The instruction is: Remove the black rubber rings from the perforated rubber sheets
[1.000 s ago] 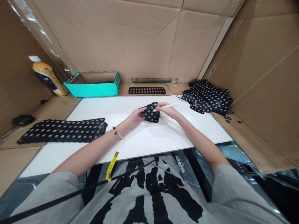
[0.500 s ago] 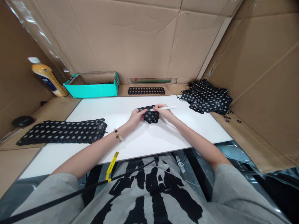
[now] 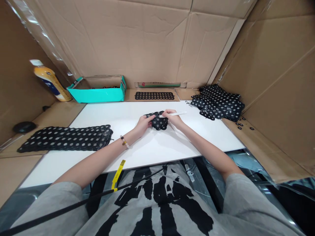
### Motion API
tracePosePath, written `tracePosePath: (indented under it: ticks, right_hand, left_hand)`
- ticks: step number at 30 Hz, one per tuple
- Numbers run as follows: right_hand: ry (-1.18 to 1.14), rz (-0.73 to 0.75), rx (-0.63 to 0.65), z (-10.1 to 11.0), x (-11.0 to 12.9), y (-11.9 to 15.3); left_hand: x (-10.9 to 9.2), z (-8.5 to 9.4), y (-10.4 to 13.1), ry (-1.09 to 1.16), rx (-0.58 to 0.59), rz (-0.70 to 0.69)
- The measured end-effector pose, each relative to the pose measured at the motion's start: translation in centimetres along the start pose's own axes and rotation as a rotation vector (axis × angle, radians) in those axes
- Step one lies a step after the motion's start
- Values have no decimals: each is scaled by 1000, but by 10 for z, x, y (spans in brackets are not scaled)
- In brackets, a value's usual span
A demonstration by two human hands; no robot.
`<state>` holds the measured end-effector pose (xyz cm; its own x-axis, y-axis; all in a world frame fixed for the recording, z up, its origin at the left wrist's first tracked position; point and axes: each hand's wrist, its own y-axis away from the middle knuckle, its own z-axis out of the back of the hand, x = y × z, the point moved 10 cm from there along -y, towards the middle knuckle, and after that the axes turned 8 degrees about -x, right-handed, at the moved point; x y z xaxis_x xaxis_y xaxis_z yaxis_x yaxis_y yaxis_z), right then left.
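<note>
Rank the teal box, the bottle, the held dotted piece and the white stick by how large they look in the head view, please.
Largest to smallest:
1. Teal box
2. Bottle
3. Held dotted piece
4. White stick, partly covered by the right hand

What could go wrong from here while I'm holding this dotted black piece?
The white pen-like tool in your right hand points toward your left hand, so a slip might poke it or snag the dotted black piece. Your left forearm is near the flat dotted black stack and could nudge it. The black rings on the right lie loose, so a knock might scatter them.
</note>
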<state>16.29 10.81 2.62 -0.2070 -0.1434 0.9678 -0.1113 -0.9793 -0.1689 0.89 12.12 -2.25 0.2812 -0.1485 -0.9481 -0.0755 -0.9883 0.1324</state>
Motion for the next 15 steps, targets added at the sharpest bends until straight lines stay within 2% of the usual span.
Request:
tracePosePath:
  ticks: [5,10,15]
  right_hand:
    - [35,23,5,-3,0,3]
    - [216,148,-43,-7,7,11]
    - [267,216,-76,-9,9,9]
  left_hand:
    - [-1,-2,2,21,13,9]
    - [0,-3,2,68,46,38]
    - [1,-6,2,37,91,54]
